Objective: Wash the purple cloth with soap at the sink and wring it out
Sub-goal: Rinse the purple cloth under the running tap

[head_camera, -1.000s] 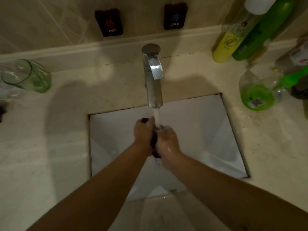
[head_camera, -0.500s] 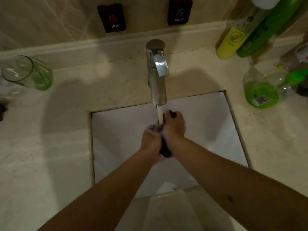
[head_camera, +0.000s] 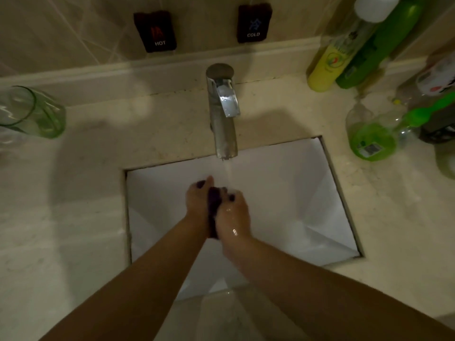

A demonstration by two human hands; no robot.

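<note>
The purple cloth [head_camera: 213, 200] is bunched into a dark strip between my two hands, over the white sink [head_camera: 295, 193]. My left hand [head_camera: 198, 201] grips its left side, fingertips curled over the top end. My right hand [head_camera: 234, 215], wet and shiny, grips the right side just below the water stream. Water runs from the chrome tap [head_camera: 224, 114] onto the cloth and my right fingers. Most of the cloth is hidden between the palms.
A green glass [head_camera: 32, 114] lies at the left on the marble counter [head_camera: 61, 205]. Yellow [head_camera: 330, 67] and green [head_camera: 376, 45] bottles stand at the back right; a clear bottle with green liquid [head_camera: 371, 139] lies near the sink's right edge. HOT [head_camera: 155, 32] and COLD [head_camera: 253, 23] plates hang on the wall.
My hands have rubbed the cloth back and forth: half a second ago the right hand was forward and the left behind, now the left is forward and the right has slid back.
</note>
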